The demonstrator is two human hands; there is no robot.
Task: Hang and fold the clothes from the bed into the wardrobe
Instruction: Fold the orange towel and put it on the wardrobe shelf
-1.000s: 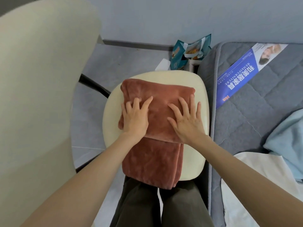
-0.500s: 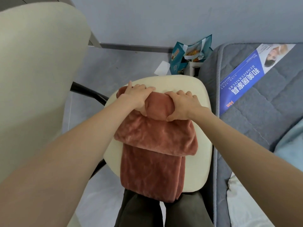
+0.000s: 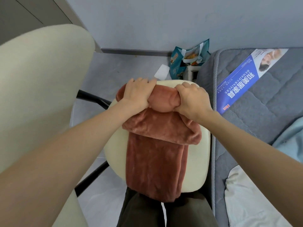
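Note:
A rust-red plush garment (image 3: 154, 154) lies folded lengthwise on a cream chair seat (image 3: 195, 164), its near end hanging over the seat's front edge. Its far end is bunched into a thick roll. My left hand (image 3: 137, 94) grips the left part of that roll, fingers curled over the top. My right hand (image 3: 191, 97) grips the right part, thumb tucked under. The roll sits at the seat's far edge. To the right is the grey quilted mattress (image 3: 255, 118) with a light blue cloth (image 3: 291, 141) and a white cloth (image 3: 242, 199) on it.
The cream chair back (image 3: 37, 89) fills the left. Black chair legs (image 3: 93, 97) cross the grey floor. A teal bag (image 3: 188, 61) and a white paper (image 3: 162, 72) lie by the wall. A blue label (image 3: 242, 82) lies on the mattress. My dark trousers (image 3: 164, 212) are below.
A second ago both hands lay flat on the folded garment. They moved to its far end, curled round it and have rolled it up toward me.

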